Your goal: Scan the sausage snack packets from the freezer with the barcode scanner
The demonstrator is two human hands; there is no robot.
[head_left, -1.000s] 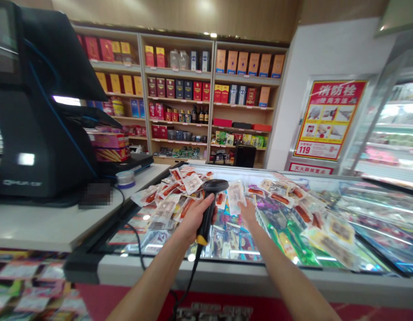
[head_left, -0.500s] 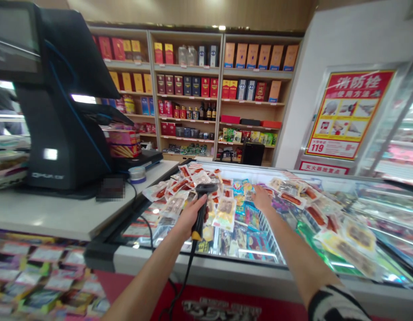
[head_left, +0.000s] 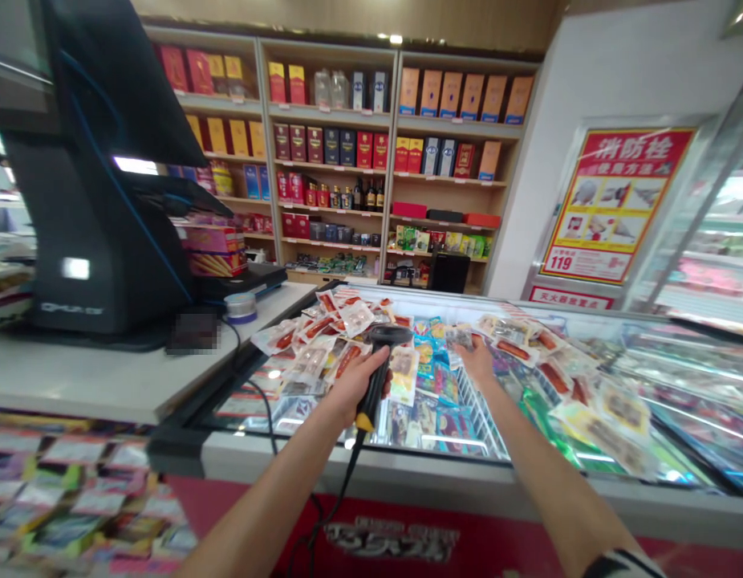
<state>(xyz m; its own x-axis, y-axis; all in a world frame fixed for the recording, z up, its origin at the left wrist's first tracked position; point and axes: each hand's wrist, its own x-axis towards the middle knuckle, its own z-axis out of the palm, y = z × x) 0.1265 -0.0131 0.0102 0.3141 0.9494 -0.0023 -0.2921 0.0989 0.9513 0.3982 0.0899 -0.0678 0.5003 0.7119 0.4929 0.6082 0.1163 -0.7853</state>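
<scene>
My left hand (head_left: 360, 384) is wrapped round the handle of a black barcode scanner (head_left: 377, 385) with a yellow butt end, its head pointing away over the freezer. My right hand (head_left: 478, 361) pinches a small clear food packet (head_left: 458, 335) with greyish contents, just above the glass top. Left of the scanner lies a heap of clear packets with red sausages (head_left: 317, 327) and pale pieces. To the right of my right hand is a second spread of sausage packets (head_left: 516, 351) and pale food packets (head_left: 624, 404).
The chest freezer (head_left: 408, 466) has a glass top over bagged goods. At left, a counter (head_left: 107, 381) bears a black checkout terminal (head_left: 95, 225) and a small round tub (head_left: 241, 307). The scanner's cable (head_left: 347, 474) hangs over the freezer front. Shelves (head_left: 329, 120) stand behind.
My right hand now has a clear packet in its fingers, lifted towards the scanner's side. The scanner has shifted slightly right in the view, and the camera has turned a little.
</scene>
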